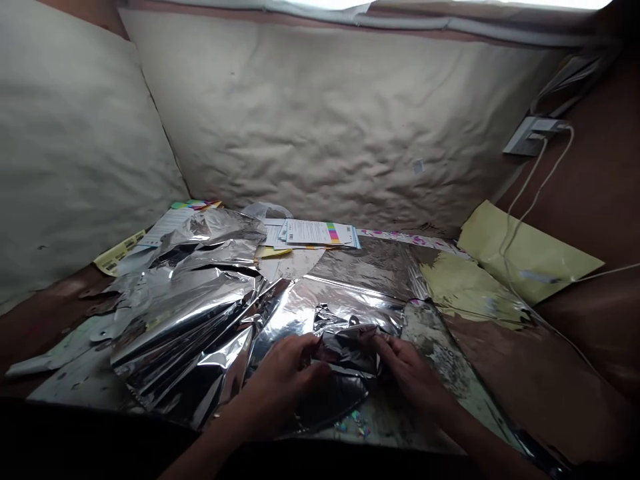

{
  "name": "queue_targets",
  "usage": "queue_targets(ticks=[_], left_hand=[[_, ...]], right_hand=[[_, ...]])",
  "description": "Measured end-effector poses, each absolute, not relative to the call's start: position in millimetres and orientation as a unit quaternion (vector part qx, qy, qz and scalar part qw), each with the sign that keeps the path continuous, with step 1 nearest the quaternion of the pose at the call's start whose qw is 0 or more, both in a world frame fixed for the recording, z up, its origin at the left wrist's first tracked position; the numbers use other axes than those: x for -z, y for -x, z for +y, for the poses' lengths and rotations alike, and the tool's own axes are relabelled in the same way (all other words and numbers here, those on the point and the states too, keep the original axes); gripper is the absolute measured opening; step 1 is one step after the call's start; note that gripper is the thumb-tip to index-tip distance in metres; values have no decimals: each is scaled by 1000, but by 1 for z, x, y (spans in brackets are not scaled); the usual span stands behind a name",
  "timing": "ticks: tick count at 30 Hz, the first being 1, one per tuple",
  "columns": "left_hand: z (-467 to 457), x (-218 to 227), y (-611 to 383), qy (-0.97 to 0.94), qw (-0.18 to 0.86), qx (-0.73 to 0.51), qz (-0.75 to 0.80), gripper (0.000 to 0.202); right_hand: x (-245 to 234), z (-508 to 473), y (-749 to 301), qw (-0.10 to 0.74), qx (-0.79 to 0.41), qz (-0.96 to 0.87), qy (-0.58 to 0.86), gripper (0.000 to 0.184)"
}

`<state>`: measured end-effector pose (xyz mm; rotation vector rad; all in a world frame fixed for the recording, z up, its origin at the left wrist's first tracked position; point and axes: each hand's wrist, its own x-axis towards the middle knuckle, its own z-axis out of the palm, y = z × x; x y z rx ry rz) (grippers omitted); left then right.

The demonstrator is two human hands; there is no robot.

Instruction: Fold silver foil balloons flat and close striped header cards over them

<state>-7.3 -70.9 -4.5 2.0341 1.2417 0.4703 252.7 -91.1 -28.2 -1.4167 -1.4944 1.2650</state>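
Both of my hands rest on a crumpled piece of silver foil [345, 347] low in the middle of the view. My left hand [287, 373] pinches its left edge with curled fingers. My right hand [410, 370] grips its right edge, fingertips pressed on the foil. Under and around them lies a large flat silver foil sheet [360, 280]. A heap of rumpled silver foil [190, 313] lies just left of my left hand.
Printed paper sheets with coloured blocks [320, 233] lie at the back by the padded beige wall [325, 127]. A yellow sheet [525, 253] sits right, crossed by a white cable [535, 193] from a wall plug [533, 133]. Small glittery scraps [355, 423] lie near my wrists.
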Motion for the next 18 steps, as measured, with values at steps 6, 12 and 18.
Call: queue_targets(ticks=[6, 12, 18], left_hand=[[-60, 12, -12, -723, 382, -250, 519, 23], [-57, 19, -15, -682, 354, -250, 589, 54], [-69, 27, -20, -691, 305, -253, 604, 85]], right_hand=[[32, -70, -256, 339, -551, -541, 536, 39], [32, -51, -249, 304, -533, -556, 561, 36], [32, -35, -247, 241, -474, -592, 606, 44]])
